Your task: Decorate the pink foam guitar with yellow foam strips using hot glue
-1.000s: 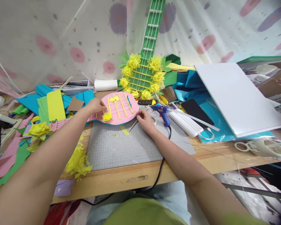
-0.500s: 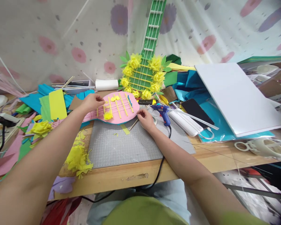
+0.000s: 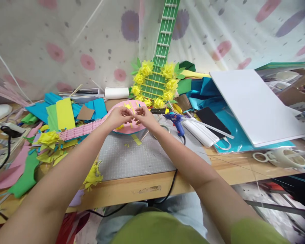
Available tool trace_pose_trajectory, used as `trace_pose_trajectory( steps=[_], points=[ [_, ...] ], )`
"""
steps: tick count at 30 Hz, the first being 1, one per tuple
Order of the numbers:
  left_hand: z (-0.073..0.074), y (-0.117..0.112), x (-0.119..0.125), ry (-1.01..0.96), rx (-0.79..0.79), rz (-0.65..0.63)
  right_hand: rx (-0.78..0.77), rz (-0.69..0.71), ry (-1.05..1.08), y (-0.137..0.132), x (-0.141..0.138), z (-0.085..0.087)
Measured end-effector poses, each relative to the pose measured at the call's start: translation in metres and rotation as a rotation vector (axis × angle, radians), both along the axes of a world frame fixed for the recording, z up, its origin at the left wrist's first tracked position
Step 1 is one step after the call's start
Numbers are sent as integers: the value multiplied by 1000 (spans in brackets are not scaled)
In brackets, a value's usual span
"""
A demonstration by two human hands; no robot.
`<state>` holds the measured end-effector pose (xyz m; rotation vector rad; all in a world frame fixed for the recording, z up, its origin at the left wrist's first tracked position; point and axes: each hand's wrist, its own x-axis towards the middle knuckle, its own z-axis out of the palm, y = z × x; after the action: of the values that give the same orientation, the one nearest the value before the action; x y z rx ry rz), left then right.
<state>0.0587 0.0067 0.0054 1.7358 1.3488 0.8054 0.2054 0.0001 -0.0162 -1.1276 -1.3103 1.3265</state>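
Observation:
My left hand (image 3: 120,118) and my right hand (image 3: 145,118) meet fingertip to fingertip over the body of a pink craft guitar (image 3: 131,128). Both hands are closed in a pinch. Anything between the fingertips is too small or too hidden to name. The guitar lies flat with its neck (image 3: 82,128) pointing left, and it carries yellow strips, pink strings and small blue pieces. My hands cover part of its body. Under it is a grey cutting mat (image 3: 139,159). Right of my right hand lies a blue glue gun (image 3: 176,122).
Behind stands a green craft guitar (image 3: 154,81) ringed with yellow paper flowers. A white board (image 3: 254,105), a black phone (image 3: 213,122) and scissors (image 3: 263,157) lie to the right. Yellow paper scraps (image 3: 94,174) and a yellow flower (image 3: 48,139) lie on the left. A black cord (image 3: 173,188) hangs over the table edge.
My left hand has moved right and my right hand left and slightly up, so they now meet over the pink guitar's body. The camera view has shifted a little.

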Motion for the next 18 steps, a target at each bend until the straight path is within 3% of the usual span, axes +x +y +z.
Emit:
trace_pose_trajectory(
  steps=[3,10,18],
  points=[
    [1,-5,4,-32,-35,36,21,-16,35,-2,3,-6],
    [14,-15,8,-190,-309,127,16,6,34,-5,11,-13],
    [-2,-8,3,-139,-147,186,38,61,-24,-12,22,-15]
  ],
)
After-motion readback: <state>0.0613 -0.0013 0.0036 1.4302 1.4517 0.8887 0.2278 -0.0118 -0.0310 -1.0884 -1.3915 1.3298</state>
